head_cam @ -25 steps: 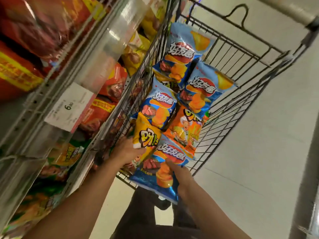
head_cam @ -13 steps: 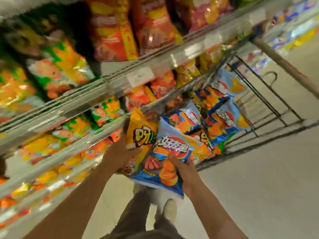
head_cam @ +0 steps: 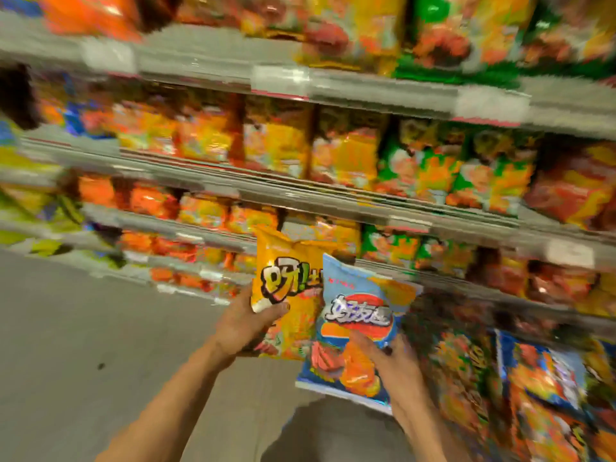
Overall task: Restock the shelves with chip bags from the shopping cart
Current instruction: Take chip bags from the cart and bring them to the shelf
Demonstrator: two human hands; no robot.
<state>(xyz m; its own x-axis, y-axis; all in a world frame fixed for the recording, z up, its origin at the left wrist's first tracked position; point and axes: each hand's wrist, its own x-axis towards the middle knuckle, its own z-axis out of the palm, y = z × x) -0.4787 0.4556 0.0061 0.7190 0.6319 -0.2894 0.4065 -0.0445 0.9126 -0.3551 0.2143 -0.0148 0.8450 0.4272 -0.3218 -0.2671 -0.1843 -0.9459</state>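
Note:
My left hand (head_cam: 245, 323) grips a yellow chip bag (head_cam: 290, 285) by its lower left side and holds it upright. My right hand (head_cam: 395, 360) holds a blue chip bag (head_cam: 356, 315) from below, its left edge overlapping the yellow bag. Both bags hang in front of the lower shelves (head_cam: 333, 201), apart from them. The shopping cart is out of view. The whole view is blurred by motion.
Several shelf rows full of orange, yellow, green and red chip bags (head_cam: 346, 151) fill the view ahead. More bags, some blue (head_cam: 546, 375), sit low at the right. Grey floor (head_cam: 83, 345) stretches to the left.
Both hands have lifted their bags out of the cart and carried them to the shelf front. The view has swung left, and the cart has left the frame.

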